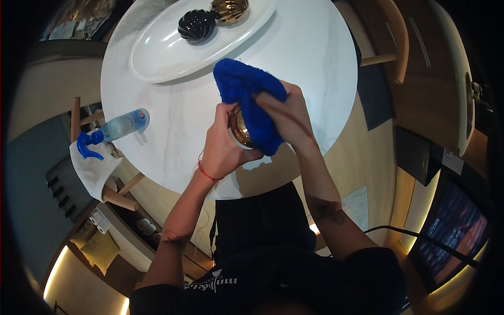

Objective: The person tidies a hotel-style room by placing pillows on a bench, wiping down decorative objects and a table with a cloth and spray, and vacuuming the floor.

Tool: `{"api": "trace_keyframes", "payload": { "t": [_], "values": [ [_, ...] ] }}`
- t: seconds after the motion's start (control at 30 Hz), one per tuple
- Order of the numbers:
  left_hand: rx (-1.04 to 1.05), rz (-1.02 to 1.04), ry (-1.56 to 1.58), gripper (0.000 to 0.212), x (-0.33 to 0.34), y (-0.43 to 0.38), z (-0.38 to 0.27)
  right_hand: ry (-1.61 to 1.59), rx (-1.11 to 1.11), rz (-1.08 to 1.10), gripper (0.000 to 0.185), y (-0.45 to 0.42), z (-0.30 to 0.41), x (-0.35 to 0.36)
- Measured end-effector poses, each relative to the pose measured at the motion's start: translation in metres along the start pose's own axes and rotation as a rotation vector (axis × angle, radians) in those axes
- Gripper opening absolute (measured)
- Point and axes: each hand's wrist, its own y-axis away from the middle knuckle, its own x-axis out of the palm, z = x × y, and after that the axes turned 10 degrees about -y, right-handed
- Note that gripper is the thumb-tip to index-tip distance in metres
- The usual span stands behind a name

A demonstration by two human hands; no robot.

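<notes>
Between my hands is a shiny gold ornament [240, 128], partly hidden by a blue cloth [252, 90]. My left hand [224, 143] grips the ornament from its left side and underneath. With my right hand [289, 116] I hold the cloth, which is draped over the ornament's top and right side. Farther across the round white table [323, 59] stands a white oval dish [157, 53]. In it sit a glossy black ornament [197, 25] with swirled ridges and a gold ridged ornament [230, 10].
A spray bottle [124, 124] with a blue trigger head is at the table's left edge. Beside it, a white cloth [96, 169] hangs over a wooden chair [122, 199]. Another chair [399, 43] stands at the upper right. A lit screen [453, 232] is at the lower right.
</notes>
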Motion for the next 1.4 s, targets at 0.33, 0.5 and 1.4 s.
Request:
{"api": "trace_keyframes", "payload": {
  "t": [0.33, 0.5, 1.4],
  "values": [
    [0.304, -0.403, -0.164, 0.099, 0.031, -0.017, 0.011, -1.431, 0.248, 0.119, 0.039, 0.028, -0.055, -0.004],
    [0.400, -0.456, -0.147, 0.101, 0.039, -0.032, 0.020, -1.207, 0.196, -0.048, 0.037, 0.034, -0.052, -0.009],
    [0.055, -0.408, -0.865, 0.098, -0.027, -0.024, 0.089, 0.052, 0.033, -0.401, 0.042, 0.017, -0.075, -0.062]
  ]
}}
